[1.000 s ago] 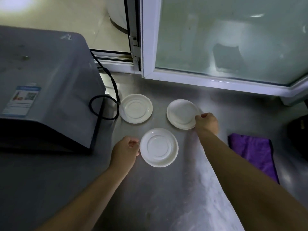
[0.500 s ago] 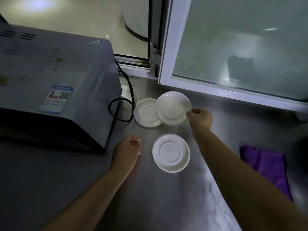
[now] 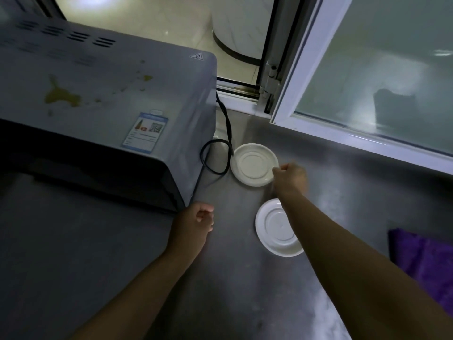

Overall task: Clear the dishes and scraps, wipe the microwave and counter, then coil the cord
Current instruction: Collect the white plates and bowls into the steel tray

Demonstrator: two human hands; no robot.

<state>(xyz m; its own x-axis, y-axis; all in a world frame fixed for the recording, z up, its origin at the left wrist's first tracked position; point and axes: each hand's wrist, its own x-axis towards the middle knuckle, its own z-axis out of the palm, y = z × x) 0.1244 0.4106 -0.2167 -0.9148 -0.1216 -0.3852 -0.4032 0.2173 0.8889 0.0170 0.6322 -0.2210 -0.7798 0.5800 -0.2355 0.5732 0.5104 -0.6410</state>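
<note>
Two white plates lie stacked (image 3: 252, 164) on the steel counter (image 3: 245, 278), right beside the grey microwave (image 3: 110, 99). My right hand (image 3: 290, 175) is at the stack's right rim, its fingertips pinching the edge of the top plate. A third white plate (image 3: 274, 227) lies nearer me, partly under my right forearm. My left hand (image 3: 195, 223) hovers by the microwave's front right corner, loosely curled and holding nothing. Yellow stains (image 3: 61, 96) mark the microwave's top. Its black cord (image 3: 221, 148) loops down the right side and touches the stacked plates.
A purple cloth (image 3: 424, 263) lies on the counter at the right edge. A white-framed frosted window (image 3: 367, 69) runs along the back right, with its open gap behind the microwave.
My right hand carried the right plate leftward and set it on the plate by the cord. My left hand drew back from the near plate. The view shifted left.
</note>
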